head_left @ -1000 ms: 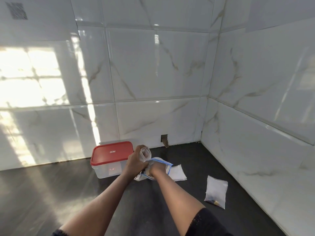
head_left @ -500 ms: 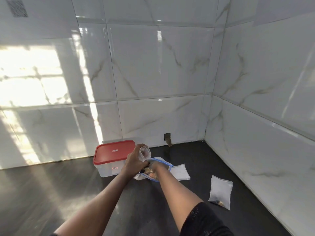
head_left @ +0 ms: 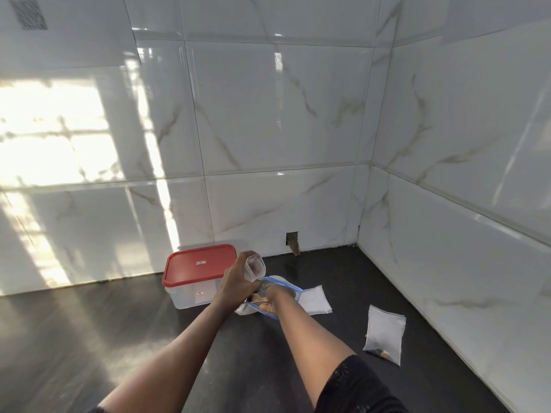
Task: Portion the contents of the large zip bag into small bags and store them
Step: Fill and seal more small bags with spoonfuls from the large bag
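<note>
My left hand [head_left: 235, 283] holds a small clear bag [head_left: 255, 266] upright with its mouth held open. Just right of it, my right hand [head_left: 269, 298] reaches down into the large zip bag [head_left: 290, 289], which has a blue zip rim and lies on the dark counter. The fingers are hidden inside the bag, among pale brown contents [head_left: 264, 307]. A few empty small bags [head_left: 314, 301] lie flat under and to the right of the large bag. One filled small bag [head_left: 384, 333], with dark bits at its lower end, lies further right.
A clear plastic container with a red lid [head_left: 199, 263] stands shut, left of my hands, against the tiled back wall. A tiled side wall [head_left: 462, 234] closes in the right. The dark counter [head_left: 74, 338] stretches to the left and front.
My right hand has gone slightly deeper into the large zip bag. The left hand keeps the small bag in the same place. The camera view shifted a little.
</note>
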Demonstrator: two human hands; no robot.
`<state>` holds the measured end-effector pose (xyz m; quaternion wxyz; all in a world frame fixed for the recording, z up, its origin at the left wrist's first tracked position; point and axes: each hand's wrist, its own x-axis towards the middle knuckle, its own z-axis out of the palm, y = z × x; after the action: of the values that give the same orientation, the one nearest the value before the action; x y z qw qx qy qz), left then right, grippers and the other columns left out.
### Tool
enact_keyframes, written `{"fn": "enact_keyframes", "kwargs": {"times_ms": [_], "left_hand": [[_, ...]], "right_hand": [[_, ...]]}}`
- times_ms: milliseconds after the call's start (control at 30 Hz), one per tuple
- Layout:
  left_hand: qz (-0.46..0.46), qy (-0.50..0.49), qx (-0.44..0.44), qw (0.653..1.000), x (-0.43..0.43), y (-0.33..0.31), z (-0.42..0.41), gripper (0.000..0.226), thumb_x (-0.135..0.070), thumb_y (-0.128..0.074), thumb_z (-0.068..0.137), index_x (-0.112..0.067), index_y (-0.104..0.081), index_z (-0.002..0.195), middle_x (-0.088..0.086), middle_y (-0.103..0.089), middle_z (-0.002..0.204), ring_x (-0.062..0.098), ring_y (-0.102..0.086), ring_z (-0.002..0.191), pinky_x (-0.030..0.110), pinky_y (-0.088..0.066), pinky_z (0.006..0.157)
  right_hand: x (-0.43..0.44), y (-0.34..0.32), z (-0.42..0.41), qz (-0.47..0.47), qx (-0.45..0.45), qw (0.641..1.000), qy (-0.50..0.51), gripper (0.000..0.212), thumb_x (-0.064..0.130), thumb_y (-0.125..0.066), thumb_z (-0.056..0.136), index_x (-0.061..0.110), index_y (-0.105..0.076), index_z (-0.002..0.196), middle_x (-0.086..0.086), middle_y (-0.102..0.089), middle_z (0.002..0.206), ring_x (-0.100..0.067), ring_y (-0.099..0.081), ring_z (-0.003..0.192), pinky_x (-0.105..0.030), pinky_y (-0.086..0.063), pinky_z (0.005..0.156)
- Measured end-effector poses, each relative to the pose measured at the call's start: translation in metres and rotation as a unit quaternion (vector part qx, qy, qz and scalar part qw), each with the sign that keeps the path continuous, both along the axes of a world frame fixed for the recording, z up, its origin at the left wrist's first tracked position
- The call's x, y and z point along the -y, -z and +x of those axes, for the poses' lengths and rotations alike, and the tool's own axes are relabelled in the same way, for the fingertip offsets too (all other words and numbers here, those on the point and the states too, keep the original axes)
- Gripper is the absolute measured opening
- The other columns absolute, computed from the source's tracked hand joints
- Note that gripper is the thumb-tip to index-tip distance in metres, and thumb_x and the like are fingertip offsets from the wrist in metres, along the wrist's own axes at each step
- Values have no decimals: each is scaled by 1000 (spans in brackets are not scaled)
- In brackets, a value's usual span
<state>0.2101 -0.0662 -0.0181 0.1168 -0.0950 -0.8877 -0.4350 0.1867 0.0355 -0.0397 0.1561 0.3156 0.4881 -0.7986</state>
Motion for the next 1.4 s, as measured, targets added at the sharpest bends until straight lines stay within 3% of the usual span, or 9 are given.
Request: {"fn": "enact_keyframes", "kwargs": {"times_ms": [167,400,533,700,767,900,1033,1200,1400], "left_hand": [[0,6,1,1000,-3,-2,2,58,-7,-75,72,-15,-47,122,-3,-58,104,18,-55,94,21,-37,76],[8,3,10,1000,-6,-6,5,57,-8,-74,73,-14,-47,123,-4,-56,102,15,-52,92,20,-36,75],[22,-2,22,1000,-13,-7,5,57,-5,-70,73,-13,-46,123,-2,-56,104,17,-52,93,22,-36,76],[54,-27,42,997,-18,-9,5,57,-2,-68,70,-15,-47,121,1,-57,100,23,-55,94,26,-39,76],[73,-44,46,995,-19,-10,5,56,1,-65,69,-15,-48,121,2,-57,99,23,-54,91,24,-38,74],[103,-65,54,991,-20,-14,4,55,3,-61,71,-15,-47,122,6,-58,103,19,-52,84,18,-38,64],[122,-83,65,987,-23,-15,3,52,2,-61,75,-11,-47,123,7,-57,102,12,-50,67,9,-39,45],[134,-107,87,981,-27,-11,-3,50,-5,-64,73,-13,-50,120,5,-60,99,23,-54,86,25,-40,64],[192,-119,99,969,-31,-8,-9,47,-4,-66,71,-12,-52,116,9,-60,102,27,-55,91,33,-43,78]], "right_hand": [[2,4,1,17,-5,1000,-1,34,4,-39,99,-2,-43,133,-21,-53,124,-32,-51,124,-39,-44,104],[4,-5,6,139,-12,990,-30,19,17,-48,98,3,-50,110,-10,-58,93,-19,-55,114,-28,-42,103],[3,-7,8,359,-45,925,-119,44,31,-47,96,15,-43,137,-6,-50,137,-22,-47,129,-28,-37,105],[0,-12,7,360,-52,921,-138,37,25,-48,96,12,-51,131,-5,-57,121,-20,-53,124,-26,-43,100],[-1,-14,7,350,-53,927,-125,33,18,-49,95,10,-55,127,-3,-61,114,-18,-62,102,-22,-56,76],[-9,-29,16,278,-45,953,-114,29,4,-54,91,3,-57,120,-9,-57,100,-17,-56,67,-11,-33,23],[-20,-40,24,299,-73,946,-97,40,-9,-48,91,0,-49,129,-17,-52,129,-31,-62,106,-19,-48,33],[-35,-49,22,365,-86,919,-121,36,-11,-54,85,-7,-53,121,-18,-55,121,-29,-66,91,-37,-57,84],[-66,-67,25,333,-93,930,-127,28,-12,-45,89,-7,-57,114,-11,-50,86,-25,-64,67,-25,-57,46]]}}
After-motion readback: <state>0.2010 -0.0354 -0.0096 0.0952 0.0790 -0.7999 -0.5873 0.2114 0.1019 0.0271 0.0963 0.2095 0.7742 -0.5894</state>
